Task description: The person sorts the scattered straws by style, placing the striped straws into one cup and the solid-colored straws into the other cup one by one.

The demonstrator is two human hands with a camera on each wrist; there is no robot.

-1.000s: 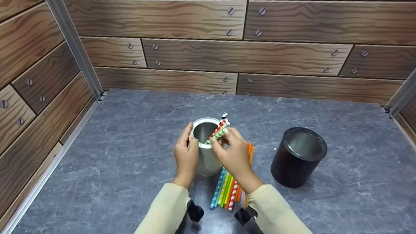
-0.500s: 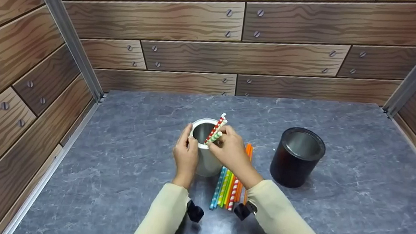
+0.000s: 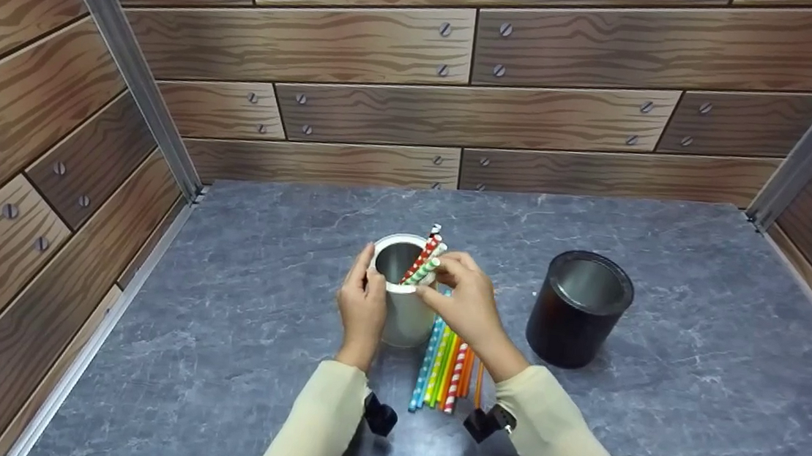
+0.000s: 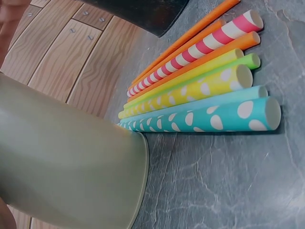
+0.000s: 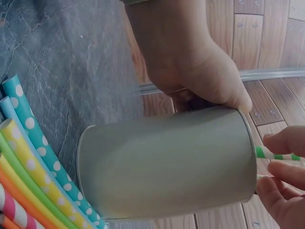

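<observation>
My left hand (image 3: 361,305) grips the left side of a pale grey canister (image 3: 405,320), its thumb by the white rim. Inside the canister lean several paper straws: a green-striped straw (image 3: 426,269), a red straw with white dots (image 3: 421,256) and a black-and-white one (image 3: 436,229). My right hand (image 3: 469,303) is at the right of the rim, thumb and fingertips apart around the straws' upper part. In the right wrist view, the green-striped straw (image 5: 267,153) shows through the gap between thumb and finger.
A pile of coloured paper straws (image 3: 442,371) lies beside the canister, partly under my right forearm. To the right stands an open black canister (image 3: 573,331). Wood-print walls (image 3: 365,107) enclose the grey marbled table (image 3: 263,260) at the back and sides.
My right hand has shifted slightly right and its fingertips have spread from the straws. The straws now lean against the rim, tips a little farther right. My left hand stays on the canister.
</observation>
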